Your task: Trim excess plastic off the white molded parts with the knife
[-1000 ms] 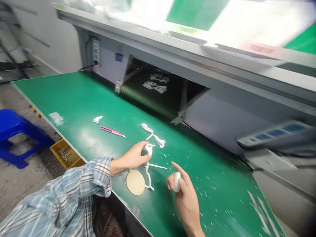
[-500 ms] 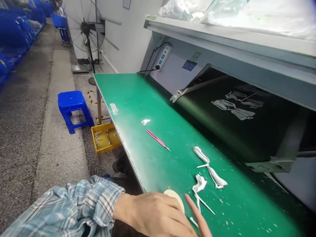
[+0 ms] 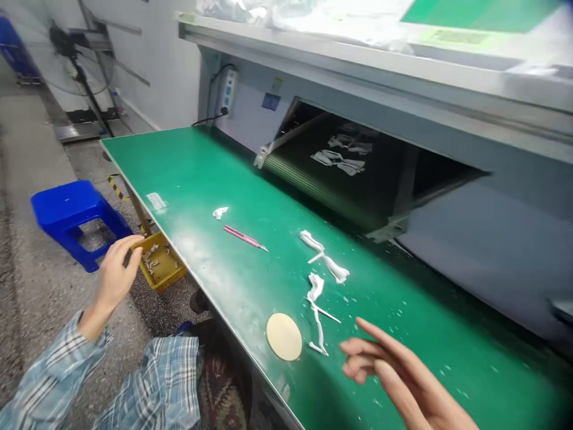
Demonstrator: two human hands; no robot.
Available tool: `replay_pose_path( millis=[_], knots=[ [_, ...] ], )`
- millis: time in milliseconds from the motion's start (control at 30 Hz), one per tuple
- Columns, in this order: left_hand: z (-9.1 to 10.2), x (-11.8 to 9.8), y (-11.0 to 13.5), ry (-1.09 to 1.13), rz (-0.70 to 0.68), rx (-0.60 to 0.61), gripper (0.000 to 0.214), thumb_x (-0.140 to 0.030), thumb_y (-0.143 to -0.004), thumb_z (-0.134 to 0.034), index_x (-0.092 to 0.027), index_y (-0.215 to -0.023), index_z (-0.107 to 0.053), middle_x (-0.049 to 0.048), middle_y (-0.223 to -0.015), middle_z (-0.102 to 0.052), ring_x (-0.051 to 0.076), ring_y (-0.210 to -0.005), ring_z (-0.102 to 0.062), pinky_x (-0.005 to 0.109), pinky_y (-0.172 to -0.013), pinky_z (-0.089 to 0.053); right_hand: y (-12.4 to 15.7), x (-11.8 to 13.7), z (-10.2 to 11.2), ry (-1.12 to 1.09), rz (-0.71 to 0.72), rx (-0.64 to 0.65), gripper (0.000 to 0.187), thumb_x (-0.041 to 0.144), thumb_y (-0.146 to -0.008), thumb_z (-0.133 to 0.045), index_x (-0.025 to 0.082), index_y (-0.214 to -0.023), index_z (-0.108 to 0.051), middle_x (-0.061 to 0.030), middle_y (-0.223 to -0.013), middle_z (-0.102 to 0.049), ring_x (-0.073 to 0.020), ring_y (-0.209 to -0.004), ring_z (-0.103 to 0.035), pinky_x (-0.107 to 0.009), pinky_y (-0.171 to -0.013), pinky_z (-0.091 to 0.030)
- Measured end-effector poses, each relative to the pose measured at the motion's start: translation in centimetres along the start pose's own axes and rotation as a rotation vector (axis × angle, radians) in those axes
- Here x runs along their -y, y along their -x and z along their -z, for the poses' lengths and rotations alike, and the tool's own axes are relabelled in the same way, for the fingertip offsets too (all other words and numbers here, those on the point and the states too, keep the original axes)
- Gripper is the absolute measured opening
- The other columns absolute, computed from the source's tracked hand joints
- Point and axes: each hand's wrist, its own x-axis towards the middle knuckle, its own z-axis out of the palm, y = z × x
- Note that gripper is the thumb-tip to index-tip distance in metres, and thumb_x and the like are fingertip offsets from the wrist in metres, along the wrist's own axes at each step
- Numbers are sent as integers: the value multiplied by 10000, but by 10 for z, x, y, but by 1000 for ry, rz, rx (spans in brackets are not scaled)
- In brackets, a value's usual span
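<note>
Left hand (image 3: 117, 269) moved away, near yellow bin (image 3: 160, 263)

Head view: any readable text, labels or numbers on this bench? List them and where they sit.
Nothing can be read.
Yellow-green label on the shelf edge: too blurred.
Blue sign on the panel under the shelf: too small.
Yellow-green sign just above it: too small.
White label on the green bench top: too blurred.

A twisted white plastic strip (image 3: 316, 286) lies flat near a tan disc (image 3: 283, 337).
</note>
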Motion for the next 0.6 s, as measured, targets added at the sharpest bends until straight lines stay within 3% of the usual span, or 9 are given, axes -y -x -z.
replay_pose_path(
  millis=[100,200,300,433,600],
  knots=[
    [-5,-11,11,34,-79,4,272,-415,-1038,-535,-259,-1132,-737,32,-1171,-753,267,-1121,-695,444,-1120,-487,-30,4,13,100,13,-60,447,544,-1018,-555,330,-1407,-610,-95,-1130,-755,-265,-858,-745,-457,-800,-661],
    [-17,-28,21,121,-182,192,232,-335,-1045,-554,-280,-1189,-728,5,-1004,-769,224,-966,-724,369,-1034,-521,-73,-2,31,228,19,-34,505,540,-1035,-504,226,-1422,-588,-144,-1261,-727,-270,-1052,-740,-454,-928,-625],
    [-39,-52,26,299,-382,341,251,-215,-1038,-566,-277,-1234,-711,-13,-906,-745,166,-838,-705,291,-919,-535,-118,-18,45,493,10,-43,434,395,-1054,-484,204,-1426,-602,-149,-1424,-659,-282,-1285,-651,-465,-1091,-531],
    [-68,-94,27,470,-563,506,348,-78,-1022,-541,-248,-1293,-677,-2,-892,-717,136,-815,-682,245,-807,-527,-162,-42,35,605,-9,-23,382,264,-1018,-564,182,-1380,-658,-147,-1459,-637,-297,-1364,-585,-458,-1170,-443],
    [-90,-135,21,584,-714,643,329,-64,-1029,-515,-219,-1272,-674,3,-808,-687,129,-712,-636,240,-693,-495,-183,-59,20,631,-53,-41,303,195,-982,-634,193,-1266,-739,-144,-1270,-720,-309,-1206,-654,-413,-1052,-490]
  ],
)
